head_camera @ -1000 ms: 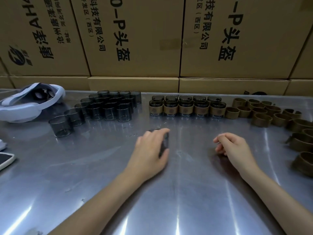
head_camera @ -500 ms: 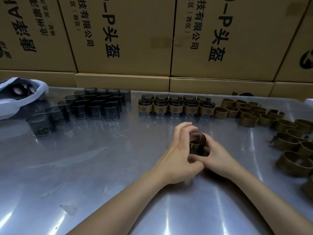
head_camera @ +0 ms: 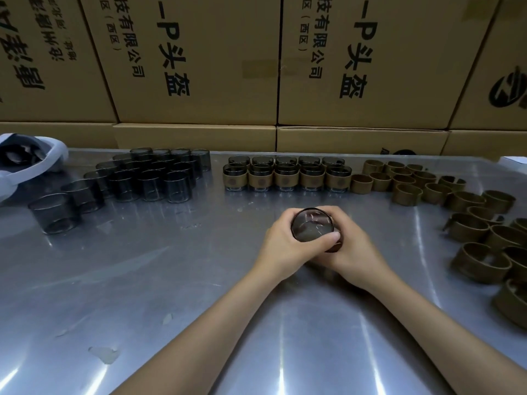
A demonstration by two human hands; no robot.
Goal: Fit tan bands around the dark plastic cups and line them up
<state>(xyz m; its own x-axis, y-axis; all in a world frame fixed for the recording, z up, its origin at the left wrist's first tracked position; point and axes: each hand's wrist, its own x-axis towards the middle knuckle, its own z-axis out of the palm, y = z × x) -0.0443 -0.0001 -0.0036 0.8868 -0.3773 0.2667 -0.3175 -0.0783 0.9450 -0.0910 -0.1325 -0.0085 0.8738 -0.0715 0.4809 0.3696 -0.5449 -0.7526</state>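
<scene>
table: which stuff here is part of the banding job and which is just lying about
Part of the job:
cup in hand, gripped by left hand and right hand
bare cups
banded cups
loose bands

Lying about:
white headset
cardboard boxes

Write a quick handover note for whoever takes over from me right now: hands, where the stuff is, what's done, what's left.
Left hand and right hand: both wrapped round one dark cup at table centre; a band edge shows at its base.
Bare cups: clustered back left.
Banded cups: two rows of five, back centre.
Loose bands: spread back right and down the right edge.
Done: ten banded and lined up.
Left: finish this one, add it to the rows, then band the bare cups.
</scene>
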